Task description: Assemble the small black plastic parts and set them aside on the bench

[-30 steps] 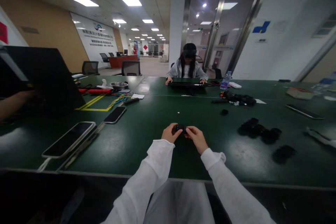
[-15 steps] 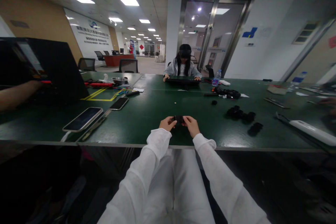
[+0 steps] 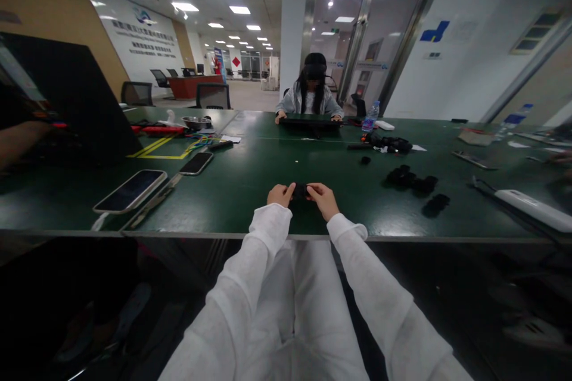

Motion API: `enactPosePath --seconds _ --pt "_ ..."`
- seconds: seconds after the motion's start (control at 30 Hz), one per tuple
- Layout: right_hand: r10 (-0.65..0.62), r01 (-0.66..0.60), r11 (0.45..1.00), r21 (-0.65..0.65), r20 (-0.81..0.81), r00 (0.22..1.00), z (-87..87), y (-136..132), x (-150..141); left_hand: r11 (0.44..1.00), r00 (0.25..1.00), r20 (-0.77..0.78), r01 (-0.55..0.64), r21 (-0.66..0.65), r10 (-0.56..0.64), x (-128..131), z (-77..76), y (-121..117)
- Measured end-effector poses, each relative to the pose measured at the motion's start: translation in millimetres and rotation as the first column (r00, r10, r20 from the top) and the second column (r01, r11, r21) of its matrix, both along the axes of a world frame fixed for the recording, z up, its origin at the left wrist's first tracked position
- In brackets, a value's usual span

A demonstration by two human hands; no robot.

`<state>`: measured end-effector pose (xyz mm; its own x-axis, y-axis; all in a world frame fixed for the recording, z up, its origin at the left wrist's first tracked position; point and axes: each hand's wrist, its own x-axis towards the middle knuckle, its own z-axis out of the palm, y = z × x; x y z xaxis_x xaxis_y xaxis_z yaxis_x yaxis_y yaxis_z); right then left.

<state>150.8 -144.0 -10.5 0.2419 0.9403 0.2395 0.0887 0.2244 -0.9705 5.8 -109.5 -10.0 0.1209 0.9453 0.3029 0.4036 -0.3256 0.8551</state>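
Between my two hands is a small black part, too dark and small to name more exactly. My left hand grips its left side, thumb uppermost. On its right side, my right hand pinches it between thumb and fingers. The part is over the green table, near the front edge; whether it touches the surface I cannot tell. To the right lie several black jointed pieces, a separate dark piece and a small round black piece.
Two phones lie on the left, near a dark computer case. A white power strip lies at right. Across the table a person holds a dark flat panel. A water bottle stands beside them.
The head view has tilted down slightly, so the scene sits higher. Both hands keep hold of the black part, and its turn looks slightly different.
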Motion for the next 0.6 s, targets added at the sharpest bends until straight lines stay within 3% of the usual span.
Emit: enactPosePath --seconds 0.3,0.6 --pt "-0.018 0.018 1.0 -0.002 -0.014 1.0 -2.1 2.9 0.3 0.998 0.989 0.131 0.066 0.012 -0.067 -0.9 1.5 -5.1" --pt "-0.035 0.034 0.999 -0.025 -0.044 0.998 -2.1 4.4 0.0 0.996 0.989 0.121 0.084 0.011 -0.085 1.6 4.2 -9.0"
